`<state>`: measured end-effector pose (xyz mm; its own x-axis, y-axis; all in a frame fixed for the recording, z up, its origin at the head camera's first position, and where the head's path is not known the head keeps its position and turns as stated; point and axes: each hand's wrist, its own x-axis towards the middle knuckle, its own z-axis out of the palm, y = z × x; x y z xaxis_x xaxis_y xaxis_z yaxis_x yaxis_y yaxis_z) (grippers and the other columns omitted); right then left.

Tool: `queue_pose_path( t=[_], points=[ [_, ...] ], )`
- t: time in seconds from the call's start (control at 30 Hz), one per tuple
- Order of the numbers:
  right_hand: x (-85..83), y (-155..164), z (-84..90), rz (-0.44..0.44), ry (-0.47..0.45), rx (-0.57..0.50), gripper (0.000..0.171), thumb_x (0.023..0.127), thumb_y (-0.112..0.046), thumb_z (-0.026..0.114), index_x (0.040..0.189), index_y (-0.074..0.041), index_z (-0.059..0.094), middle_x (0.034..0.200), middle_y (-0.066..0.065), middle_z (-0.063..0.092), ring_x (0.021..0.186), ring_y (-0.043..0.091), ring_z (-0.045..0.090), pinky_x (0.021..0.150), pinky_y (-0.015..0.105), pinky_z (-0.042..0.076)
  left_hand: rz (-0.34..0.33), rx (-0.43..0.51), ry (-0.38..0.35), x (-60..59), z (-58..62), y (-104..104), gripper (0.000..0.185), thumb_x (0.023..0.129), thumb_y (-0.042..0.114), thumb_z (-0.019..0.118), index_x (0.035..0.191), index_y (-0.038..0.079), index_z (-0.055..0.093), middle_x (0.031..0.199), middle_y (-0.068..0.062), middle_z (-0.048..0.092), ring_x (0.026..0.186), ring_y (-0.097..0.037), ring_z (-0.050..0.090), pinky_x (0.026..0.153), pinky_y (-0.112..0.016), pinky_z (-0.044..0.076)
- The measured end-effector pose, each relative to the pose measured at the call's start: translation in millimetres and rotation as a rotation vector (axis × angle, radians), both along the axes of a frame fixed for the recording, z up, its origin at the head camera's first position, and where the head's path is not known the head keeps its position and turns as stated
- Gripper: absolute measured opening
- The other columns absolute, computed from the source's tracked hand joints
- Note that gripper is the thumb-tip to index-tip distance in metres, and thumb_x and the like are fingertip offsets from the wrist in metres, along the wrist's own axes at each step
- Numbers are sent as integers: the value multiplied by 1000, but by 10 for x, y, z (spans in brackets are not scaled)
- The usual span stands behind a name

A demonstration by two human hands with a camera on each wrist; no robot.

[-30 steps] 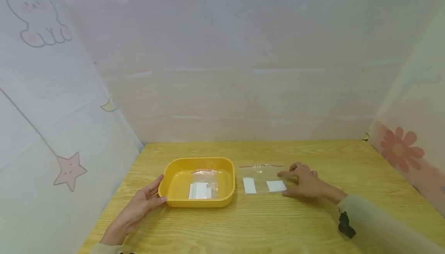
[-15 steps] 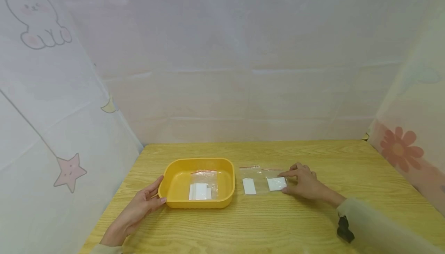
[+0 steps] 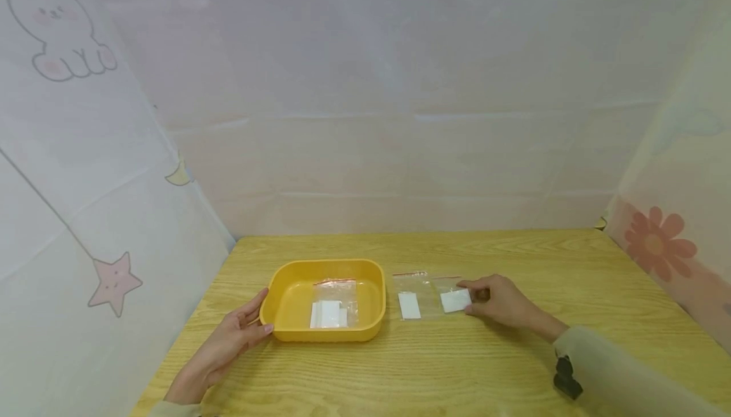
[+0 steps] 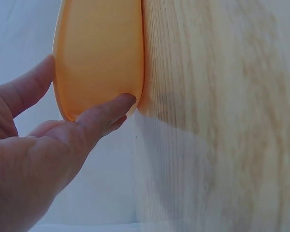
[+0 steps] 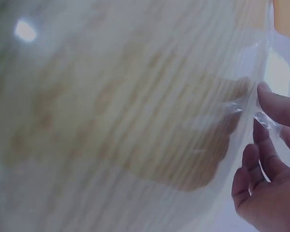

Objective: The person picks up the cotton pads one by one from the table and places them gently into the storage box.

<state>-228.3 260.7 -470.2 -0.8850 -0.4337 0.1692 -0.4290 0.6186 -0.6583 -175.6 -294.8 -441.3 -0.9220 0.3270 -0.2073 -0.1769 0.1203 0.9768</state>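
Note:
A yellow tray [image 3: 297, 334] sits left of centre on the wooden table; a clear zip bag [image 3: 332, 306] with white pieces lies inside it. My left hand [image 3: 240, 334] rests flat on the table, fingers straight, its fingertips [image 4: 117, 105] touching the tray's [image 4: 101, 53] near left corner. Right of the tray lie two small clear zip bags with red seals. The left bag [image 3: 410, 303] lies flat. My right hand [image 3: 495, 301] pinches the right edge of the right bag [image 3: 454, 299], which holds a white piece. In the right wrist view, thumb and fingers [image 5: 275, 104] pinch crumpled clear plastic [image 5: 241, 107].
The wooden table [image 3: 457, 366] is walled by pale printed cloth at the back and on both sides: rabbit and star [image 3: 114, 280] on the left, a flower [image 3: 657, 245] on the right. A pale sleeve [image 3: 622, 372] covers my right forearm.
My right hand has drawn its fingers in onto the right bag's edge and shifted that bag and its white piece slightly. Left hand and tray have not moved.

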Motion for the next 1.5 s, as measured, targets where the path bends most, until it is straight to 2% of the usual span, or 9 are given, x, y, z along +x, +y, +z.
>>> queue_pose_path(
  t=[0.57, 0.7, 0.8, 0.97, 1.13, 1.2, 1.3, 1.4, 1.5],
  points=[
    [63, -47, 205, -27, -324, -342, 64, 95, -7, 79, 152, 5, 52, 91, 13, 64, 71, 14, 52, 66, 26, 51, -12, -5, 10, 19, 20, 4, 86, 107, 6, 62, 170, 9, 4, 173, -25, 2, 155, -45, 14, 113, -39, 45],
    [87, -88, 297, 24, -346, -374, 67, 96, -9, 77, 156, 3, 48, 120, 27, 68, 72, 16, 57, 78, 32, 58, -6, -6, 4, 18, 11, 5, 86, 107, 6, 62, 170, 9, 4, 173, -24, 3, 155, -45, 14, 113, -39, 45],
    [91, -146, 372, 61, -334, -375, 68, 97, -10, 76, 157, 2, 46, 154, 27, 50, 83, 19, 60, 86, 34, 59, -2, -6, 3, 12, 0, 0, 86, 106, 5, 62, 170, 9, 4, 173, -24, 3, 155, -45, 15, 112, -38, 46],
    [60, -288, 497, 92, -352, -382, 68, 97, -12, 76, 158, -3, 48, 160, 23, 45, 119, 33, 59, 95, 33, 55, -3, -6, 9, 9, -7, -6, 86, 106, 5, 62, 170, 8, 4, 173, -24, 3, 155, -45, 15, 113, -39, 45],
    [15, -487, 616, 123, -362, -396, 69, 96, -12, 77, 159, -5, 48, 162, 18, 44, 148, 42, 36, 99, 33, 54, 8, -2, 8, 13, -4, -1, 86, 106, 5, 63, 170, 7, 5, 173, -24, 3, 155, -44, 14, 112, -37, 45],
    [-2, -583, 664, 134, -357, -390, 70, 95, -12, 78, 159, -6, 49, 162, 17, 45, 147, 38, 38, 100, 33, 53, 10, -3, 11, 11, -3, -1, 86, 106, 5, 63, 170, 6, 5, 173, -24, 3, 155, -44, 14, 112, -37, 45],
    [-33, -741, 731, 157, -361, -392, 71, 94, -11, 79, 159, -10, 50, 161, 13, 48, 113, 26, 57, 94, 34, 56, 6, -4, 15, 11, 1, 0, 86, 106, 5, 62, 169, 5, 4, 173, -25, 2, 155, -45, 14, 112, -36, 46],
    [-64, -909, 787, 197, -375, -398, 73, 94, -10, 79, 160, -11, 49, 160, 11, 49, 83, 17, 50, 87, 33, 56, 4, -6, 14, 8, -3, 1, 86, 106, 5, 63, 169, 5, 4, 173, -24, 3, 155, -45, 14, 111, -36, 46],
    [-90, -1082, 822, 242, -399, -403, 75, 94, -9, 78, 161, -11, 46, 162, 9, 47, 82, 18, 47, 84, 32, 52, 4, -7, 13, 9, -3, 3, 86, 106, 5, 63, 170, 6, 5, 173, -23, 3, 155, -44, 15, 112, -36, 46]
  ],
)
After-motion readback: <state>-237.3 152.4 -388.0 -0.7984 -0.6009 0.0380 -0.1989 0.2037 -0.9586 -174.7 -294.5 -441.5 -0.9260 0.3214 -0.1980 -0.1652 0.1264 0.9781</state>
